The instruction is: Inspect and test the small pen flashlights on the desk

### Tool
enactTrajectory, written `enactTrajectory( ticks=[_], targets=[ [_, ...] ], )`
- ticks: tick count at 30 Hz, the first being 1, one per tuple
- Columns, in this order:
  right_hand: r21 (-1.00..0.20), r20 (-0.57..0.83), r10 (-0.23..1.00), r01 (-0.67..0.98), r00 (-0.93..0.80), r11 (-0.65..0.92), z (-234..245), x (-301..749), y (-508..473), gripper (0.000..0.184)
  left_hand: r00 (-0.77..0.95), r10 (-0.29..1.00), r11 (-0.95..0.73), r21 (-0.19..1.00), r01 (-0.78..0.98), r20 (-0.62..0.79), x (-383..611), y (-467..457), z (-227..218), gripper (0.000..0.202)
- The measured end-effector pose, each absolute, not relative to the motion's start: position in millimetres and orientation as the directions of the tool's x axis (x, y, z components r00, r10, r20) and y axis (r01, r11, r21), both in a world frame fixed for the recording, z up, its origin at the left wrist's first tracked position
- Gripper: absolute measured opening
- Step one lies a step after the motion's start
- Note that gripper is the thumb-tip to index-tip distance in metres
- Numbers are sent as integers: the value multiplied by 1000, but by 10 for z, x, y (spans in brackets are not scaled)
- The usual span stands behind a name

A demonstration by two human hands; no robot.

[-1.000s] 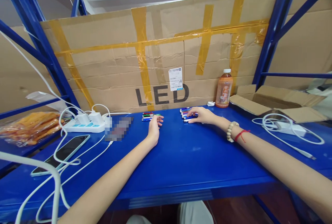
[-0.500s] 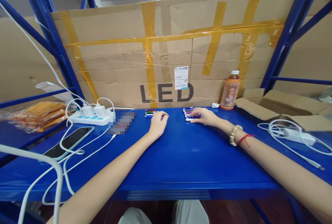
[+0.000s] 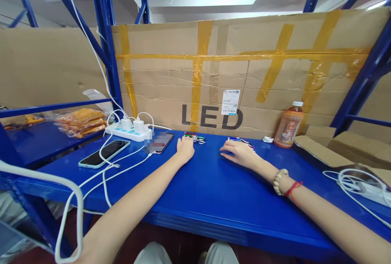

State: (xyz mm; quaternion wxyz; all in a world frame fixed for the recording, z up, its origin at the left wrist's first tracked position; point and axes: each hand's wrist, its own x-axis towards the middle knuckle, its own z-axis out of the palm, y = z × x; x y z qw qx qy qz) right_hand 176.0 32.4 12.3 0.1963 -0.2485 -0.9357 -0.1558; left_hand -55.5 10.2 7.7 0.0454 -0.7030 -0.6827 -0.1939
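A small group of pens (image 3: 198, 138) in red, green and blue lies near the back of the blue table. My left hand (image 3: 185, 150) rests at their left end, fingers reaching forward and slightly spread; whether the fingertips touch the pens cannot be made out. To the right lies a second group of pens (image 3: 239, 139), mostly blue, partly covered by my right hand (image 3: 240, 152). That hand lies just in front of them, palm down, its fingers pointing left and apart, with nothing seen in them.
A power strip (image 3: 130, 133), a phone (image 3: 105, 154), another dark device (image 3: 163, 143) and white cables are on the left. At the right stand an orange drink bottle (image 3: 288, 127) and an open cardboard box (image 3: 351, 146). A taped cardboard sheet (image 3: 159, 80) closes off the back.
The view has turned left, so everything sits farther right. My left hand has shifted from the left pens' right side to their left end. My right hand has drawn back off the right pens.
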Motion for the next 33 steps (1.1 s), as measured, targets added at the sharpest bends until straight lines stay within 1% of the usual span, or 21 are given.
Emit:
enactTrajectory(
  ticks=[3,5,10,13,16,19,23,27,30,33],
  targets=[
    [215,423,389,508,-818,834,124,1713,281,29,-2,928,-77,198,977,374,-546,77,87,36],
    [199,423,389,503,-818,841,114,1707,274,28,12,916,-114,229,967,401,-519,73,72,28],
    [168,454,393,509,-800,844,83,1693,269,27,90,887,-305,428,851,453,-363,80,-14,13],
    [140,482,403,523,-778,841,64,1660,257,29,133,879,-385,518,764,457,-254,69,-57,5],
    [76,482,414,508,-772,858,28,1636,269,31,151,865,-444,591,673,479,-182,53,-80,4],
    [-10,460,437,488,-773,873,-12,1634,305,31,162,849,-502,676,539,502,-143,34,-75,15],
    [-124,454,481,481,-750,868,-40,1623,317,29,121,862,-497,770,399,493,-109,0,-35,17],
    [-216,479,506,462,-717,860,-55,1563,276,26,78,864,-489,794,361,497,-95,-8,-17,19],
    [-248,479,537,480,-695,842,-69,1524,264,26,45,872,-471,813,344,487,-98,22,-31,17],
    [-269,444,568,502,-693,822,-67,1518,263,29,29,897,-429,850,305,442,-102,65,-54,11]
  ],
)
